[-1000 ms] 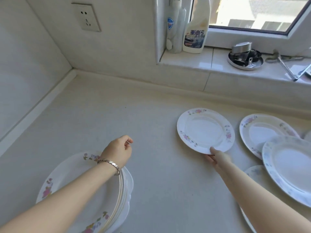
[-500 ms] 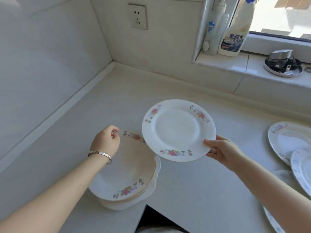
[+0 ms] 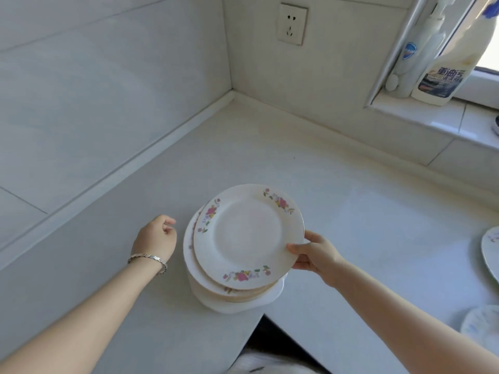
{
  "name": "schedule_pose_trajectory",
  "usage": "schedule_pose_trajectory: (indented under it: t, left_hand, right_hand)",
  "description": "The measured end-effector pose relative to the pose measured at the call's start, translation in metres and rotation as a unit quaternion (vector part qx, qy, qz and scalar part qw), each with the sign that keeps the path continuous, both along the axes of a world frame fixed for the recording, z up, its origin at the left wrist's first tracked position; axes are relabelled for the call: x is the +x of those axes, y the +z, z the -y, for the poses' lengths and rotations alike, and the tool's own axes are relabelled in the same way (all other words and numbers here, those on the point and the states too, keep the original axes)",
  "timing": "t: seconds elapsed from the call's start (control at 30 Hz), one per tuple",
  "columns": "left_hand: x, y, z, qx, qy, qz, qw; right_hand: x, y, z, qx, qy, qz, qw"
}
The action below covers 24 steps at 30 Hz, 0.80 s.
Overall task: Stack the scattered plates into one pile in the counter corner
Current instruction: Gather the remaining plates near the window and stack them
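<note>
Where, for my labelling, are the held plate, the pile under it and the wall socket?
held plate [image 3: 244, 236]: head view, its bare centre.
pile [image 3: 232, 306]: head view, front rim of lowest plate.
wall socket [image 3: 292, 24]: head view, faceplate middle.

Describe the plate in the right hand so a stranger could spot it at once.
Start at the white counter below the wall socket; a pile of plates sits near its front edge. The plate is the one over that pile, its right rim pinched by the right hand. Unlike those beneath, its whole face shows: white with pink flower sprays round the rim.
</note>
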State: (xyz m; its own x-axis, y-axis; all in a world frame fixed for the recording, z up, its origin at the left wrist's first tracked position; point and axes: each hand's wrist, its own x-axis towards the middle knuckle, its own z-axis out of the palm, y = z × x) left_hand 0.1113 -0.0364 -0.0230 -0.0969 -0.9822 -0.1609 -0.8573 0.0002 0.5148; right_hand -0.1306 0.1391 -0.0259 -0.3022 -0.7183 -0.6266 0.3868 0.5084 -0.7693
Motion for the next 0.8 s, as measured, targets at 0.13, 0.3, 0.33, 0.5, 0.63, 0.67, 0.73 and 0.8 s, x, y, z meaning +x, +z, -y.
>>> schedule_pose_trajectory:
  t: [0.13, 0.3, 0.33, 0.5, 0.63, 0.67, 0.73, 0.8]
  left_hand:
    - [0.004, -0.005, -0.002, -0.001, 0.006, -0.01, 1.0]
    - [0.003, -0.007, -0.002, -0.006, 0.011, -0.024, 1.0]
    - [0.002, -0.006, -0.002, -0.007, 0.009, -0.026, 1.0]
    - [-0.003, -0.004, -0.005, -0.015, 0.002, -0.032, 0.999]
    - [-0.008, 0.0, -0.006, -0.026, -0.007, -0.034, 0.999]
    - [-0.01, 0.001, -0.006, -0.027, -0.011, -0.035, 0.999]
    - [-0.014, 0.004, -0.007, -0.031, -0.026, -0.04, 0.998]
    - [-0.021, 0.007, -0.009, -0.037, -0.049, -0.049, 0.997]
  right_hand:
    - [0.013, 0.0, 0.003, 0.035, 0.048, -0.133, 0.989]
    - [0.024, 0.002, -0.001, 0.097, 0.162, -0.291, 0.938]
    - [0.025, 0.002, -0.001, 0.113, 0.182, -0.312, 0.926]
    - [0.028, 0.002, 0.016, 0.143, 0.184, -0.458, 0.858]
    - [0.035, -0.009, 0.037, 0.105, 0.109, -0.367, 0.918]
    - [0.036, -0.013, 0.041, 0.11, 0.092, -0.33, 0.933]
    - [0.038, -0.02, 0.044, 0.109, 0.054, -0.287, 0.95]
    - [0.039, -0.021, 0.044, 0.099, 0.021, -0.272, 0.957]
